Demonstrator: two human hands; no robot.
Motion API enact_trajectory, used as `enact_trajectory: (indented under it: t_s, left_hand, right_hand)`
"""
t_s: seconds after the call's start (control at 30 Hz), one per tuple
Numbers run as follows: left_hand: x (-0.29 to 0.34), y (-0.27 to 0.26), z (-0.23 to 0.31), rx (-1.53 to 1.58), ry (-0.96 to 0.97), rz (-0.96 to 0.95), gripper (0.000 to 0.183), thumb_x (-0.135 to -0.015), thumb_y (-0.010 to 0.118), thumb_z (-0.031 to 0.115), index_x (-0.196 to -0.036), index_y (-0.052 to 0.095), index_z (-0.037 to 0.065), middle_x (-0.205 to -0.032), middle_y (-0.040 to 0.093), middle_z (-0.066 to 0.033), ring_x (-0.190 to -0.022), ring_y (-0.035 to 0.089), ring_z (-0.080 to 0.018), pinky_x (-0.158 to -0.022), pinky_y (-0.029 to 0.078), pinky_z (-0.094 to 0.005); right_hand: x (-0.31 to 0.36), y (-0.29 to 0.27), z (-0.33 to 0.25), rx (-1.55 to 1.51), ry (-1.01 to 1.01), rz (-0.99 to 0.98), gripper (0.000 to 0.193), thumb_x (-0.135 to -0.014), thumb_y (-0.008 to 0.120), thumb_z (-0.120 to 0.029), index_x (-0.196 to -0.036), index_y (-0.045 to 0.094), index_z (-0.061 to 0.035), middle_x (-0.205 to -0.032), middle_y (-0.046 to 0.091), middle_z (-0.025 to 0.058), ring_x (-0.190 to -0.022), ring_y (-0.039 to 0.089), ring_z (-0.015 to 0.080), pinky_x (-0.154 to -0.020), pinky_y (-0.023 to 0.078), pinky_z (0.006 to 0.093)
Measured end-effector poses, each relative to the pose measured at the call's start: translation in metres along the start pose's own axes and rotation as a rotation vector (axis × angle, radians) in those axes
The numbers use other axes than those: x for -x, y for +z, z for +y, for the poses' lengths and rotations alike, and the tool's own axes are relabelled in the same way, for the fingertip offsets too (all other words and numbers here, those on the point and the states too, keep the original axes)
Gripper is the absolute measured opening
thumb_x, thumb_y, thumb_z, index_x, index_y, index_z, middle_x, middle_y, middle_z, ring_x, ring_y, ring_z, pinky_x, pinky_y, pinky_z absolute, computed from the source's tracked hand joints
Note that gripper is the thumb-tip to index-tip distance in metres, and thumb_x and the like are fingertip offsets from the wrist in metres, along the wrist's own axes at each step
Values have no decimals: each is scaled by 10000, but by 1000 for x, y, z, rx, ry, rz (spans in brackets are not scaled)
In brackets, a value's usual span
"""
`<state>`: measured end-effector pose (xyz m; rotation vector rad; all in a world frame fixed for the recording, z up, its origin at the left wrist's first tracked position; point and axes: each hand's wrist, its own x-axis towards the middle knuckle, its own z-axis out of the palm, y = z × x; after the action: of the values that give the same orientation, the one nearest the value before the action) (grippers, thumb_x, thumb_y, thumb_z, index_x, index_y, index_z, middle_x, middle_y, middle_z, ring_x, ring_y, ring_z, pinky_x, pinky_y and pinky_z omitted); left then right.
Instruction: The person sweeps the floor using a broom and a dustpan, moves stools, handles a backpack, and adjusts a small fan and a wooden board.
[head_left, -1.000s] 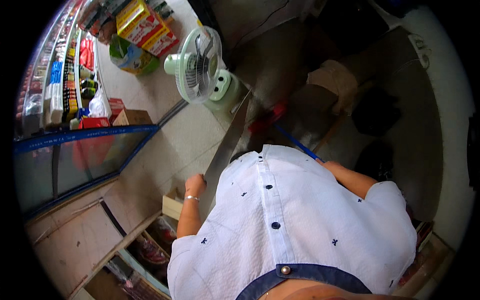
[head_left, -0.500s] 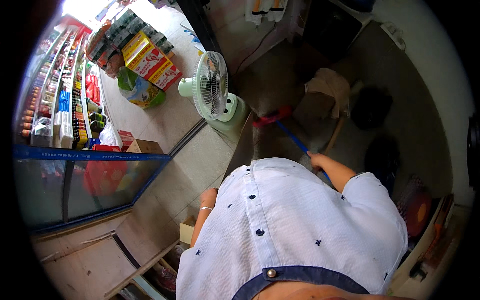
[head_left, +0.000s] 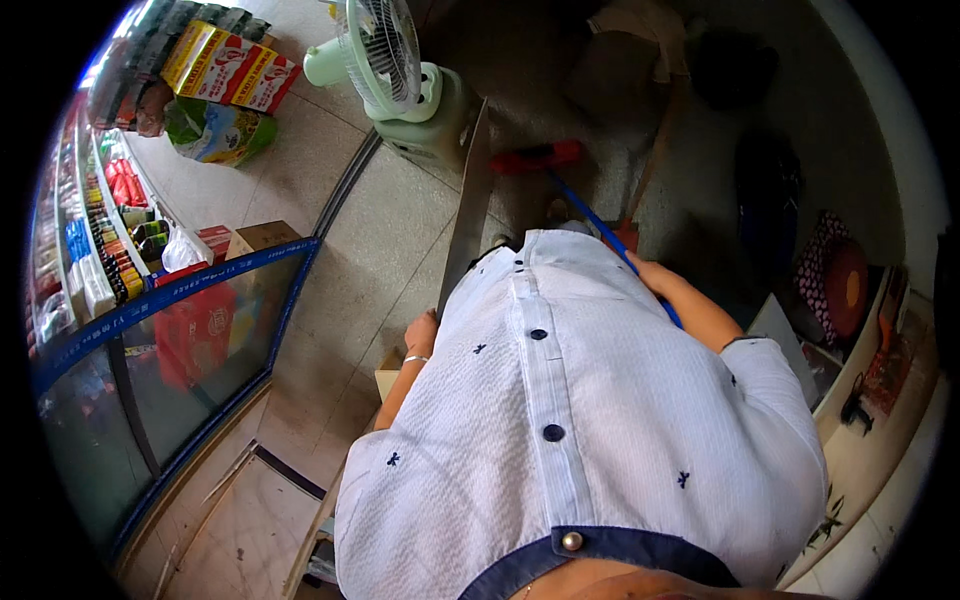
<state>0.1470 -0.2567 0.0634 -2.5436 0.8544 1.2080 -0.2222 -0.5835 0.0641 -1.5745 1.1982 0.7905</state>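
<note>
My right hand [head_left: 650, 277] is closed round the blue handle of a broom [head_left: 590, 214]. Its red head [head_left: 537, 158] rests on the floor ahead of me. On my left, my left hand [head_left: 421, 331], with a light bracelet at the wrist, is curled at the near end of a thin upright panel [head_left: 468, 215]; its fingertips are hidden. Just beyond my right hand, an orange-red piece [head_left: 626, 236] sits at the lower end of a wooden stick [head_left: 655, 150]. My feet are mostly hidden by my white shirt.
A pale green fan [head_left: 400, 85] stands past the panel. Stacked cartons [head_left: 230, 65] and a green bag [head_left: 215, 130] lie farther left, near stocked shelves [head_left: 95, 240]. A blue-framed glass partition [head_left: 200, 280] is at left; dark bags [head_left: 735, 65] are at right.
My view has shifted, so the fan, cartons and broom head appear higher in it. The broom head lies nearer my body, and my right hand still grips the handle.
</note>
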Motion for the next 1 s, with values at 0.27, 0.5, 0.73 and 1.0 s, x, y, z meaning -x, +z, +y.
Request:
enact_trajectory:
  t_s: [0.27,0.5,0.73,1.0]
  left_hand:
    - [-6,-5,-13,-11,1,-42,339,-856,354,337,-993,569,112,-963,589,-171,-882,568,-352,-724,460,-432]
    - [-2,5,-33,1,1,-14,352,-835,375,342,-1091,544,168,-997,588,-138,-914,564,-318,-735,454,-413]
    - [39,7,-50,81,-17,71,295,-838,361,258,-950,567,79,-912,596,-172,-865,559,-341,-707,440,-428]
    - [115,24,-86,231,-51,53,287,-820,366,229,-916,570,51,-897,589,-191,-829,554,-358,-681,419,-423]
  right_hand:
    - [81,-21,-39,-275,166,113,739,-722,425,20,-1353,155,-253,-727,539,140,-349,460,159,-297,392,300]
    - [-16,8,-55,-40,234,103,712,-748,368,-16,-1366,68,-206,-743,547,175,-495,517,219,-391,434,363]
    - [88,13,-49,118,188,-132,678,-792,519,-126,-1357,150,-189,-994,552,225,-777,583,294,-702,466,363]
    - [92,-1,-60,362,1,76,645,-806,469,-77,-1355,149,-187,-1020,535,250,-844,570,341,-730,455,429]
